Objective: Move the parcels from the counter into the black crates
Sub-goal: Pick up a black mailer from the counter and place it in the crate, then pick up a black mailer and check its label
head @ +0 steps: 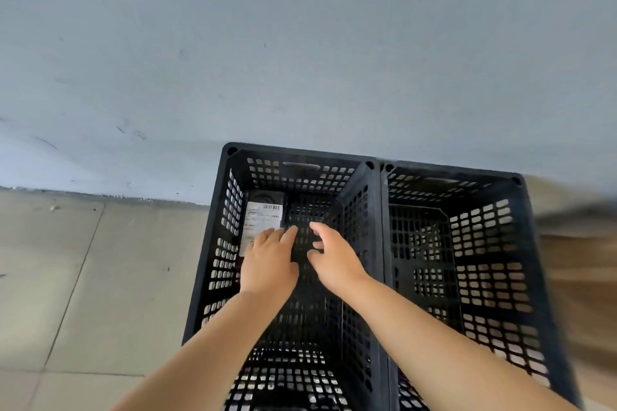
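Head view
Left crate (213,243): parcel (263,220) lies on its floor, far-left corner
Right crate (521,243): touching beside it
Left hand (268,264): fingers straight, over parcel's near end, gripping nothing
Right hand (334,257): relaxed, holding nothing

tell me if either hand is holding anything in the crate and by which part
Nothing is held. The left hand lies with relaxed fingers over the near end of the black parcel in the left crate; the right hand hovers empty beside it.
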A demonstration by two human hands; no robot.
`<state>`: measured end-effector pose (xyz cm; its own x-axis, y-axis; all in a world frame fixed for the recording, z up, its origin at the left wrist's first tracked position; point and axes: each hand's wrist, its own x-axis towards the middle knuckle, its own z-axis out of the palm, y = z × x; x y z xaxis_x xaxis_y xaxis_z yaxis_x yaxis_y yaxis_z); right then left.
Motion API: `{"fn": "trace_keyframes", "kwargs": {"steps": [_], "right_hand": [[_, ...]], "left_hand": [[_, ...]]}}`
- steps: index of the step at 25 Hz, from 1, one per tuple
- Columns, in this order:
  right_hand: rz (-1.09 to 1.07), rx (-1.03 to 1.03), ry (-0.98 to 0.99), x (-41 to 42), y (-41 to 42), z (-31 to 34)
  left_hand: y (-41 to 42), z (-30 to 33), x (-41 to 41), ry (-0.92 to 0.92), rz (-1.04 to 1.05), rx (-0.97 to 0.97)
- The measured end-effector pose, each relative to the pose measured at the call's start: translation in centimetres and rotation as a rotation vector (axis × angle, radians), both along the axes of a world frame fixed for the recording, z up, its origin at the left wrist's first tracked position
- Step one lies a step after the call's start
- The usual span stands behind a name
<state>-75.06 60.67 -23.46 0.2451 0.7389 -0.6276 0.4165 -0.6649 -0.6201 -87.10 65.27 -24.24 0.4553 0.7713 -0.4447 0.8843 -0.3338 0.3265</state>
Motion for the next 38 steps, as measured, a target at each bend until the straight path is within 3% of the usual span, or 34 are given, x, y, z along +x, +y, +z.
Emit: {"fn": "trace_keyframes", "kwargs": {"steps": [7, 17, 24, 38], "right_hand": [[-0.133, 0.100, -0.076, 3.1, -5.0, 14.2], [-0.349, 0.223, -0.206, 8.7, -16.4, 26.0], [-0.532, 0.286, -0.255, 13.6, -29.9, 30.5], [-0.728, 0.401, -0.416, 26.3, -65.4, 39.7]], "left_hand": [[-1.5, 14.6, 2.1, -0.225, -0.057, 0.076], [-10.0, 26.2, 10.0, -0.445, -0.181, 0.051], [-21.4, 31.1, 16.0, -0.546, -0.270, 0.009], [-51.8, 38.5, 28.4, -0.657, -0.412, 0.023]]}}
